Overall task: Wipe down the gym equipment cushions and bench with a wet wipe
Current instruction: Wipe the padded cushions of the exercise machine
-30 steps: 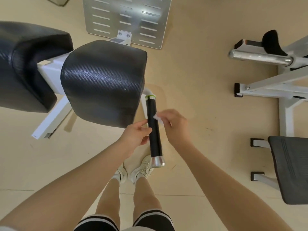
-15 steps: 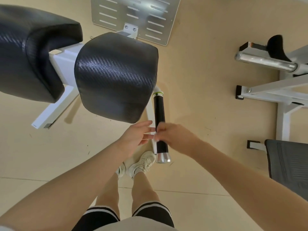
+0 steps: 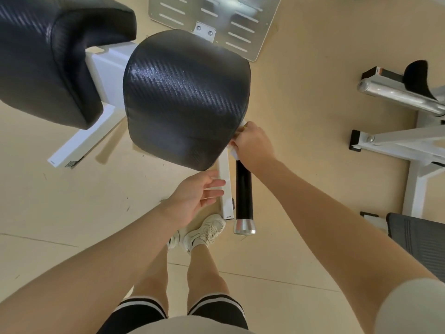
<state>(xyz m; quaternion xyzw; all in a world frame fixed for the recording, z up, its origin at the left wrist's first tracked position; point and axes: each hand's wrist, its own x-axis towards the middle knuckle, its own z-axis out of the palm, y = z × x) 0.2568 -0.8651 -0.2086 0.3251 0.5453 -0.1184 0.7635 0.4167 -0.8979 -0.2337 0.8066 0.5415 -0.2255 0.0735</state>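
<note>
A black textured cushion (image 3: pixel 185 97) sits in the middle of the view on a white frame (image 3: pixel 106 66). A second, larger black cushion (image 3: pixel 48 51) lies at the upper left. Below the middle cushion a black handle (image 3: pixel 243 196) with a silver end cap points toward me. My right hand (image 3: pixel 252 145) grips the top of this handle with a white wet wipe (image 3: pixel 233 150) wrapped under the fingers. My left hand (image 3: pixel 195 196) hovers open just left of the handle, fingers relaxed, holding nothing.
A perforated metal footplate (image 3: pixel 216 18) lies on the floor beyond the cushions. A white machine frame with a chrome bar (image 3: pixel 395 95) stands at right, and a grey padded seat (image 3: pixel 419 237) at lower right. My feet in white shoes (image 3: pixel 204 232) stand below the handle.
My right hand slid up the black handle with the wipe, from near its lower half to its top. My left hand let go and drew back, open.
</note>
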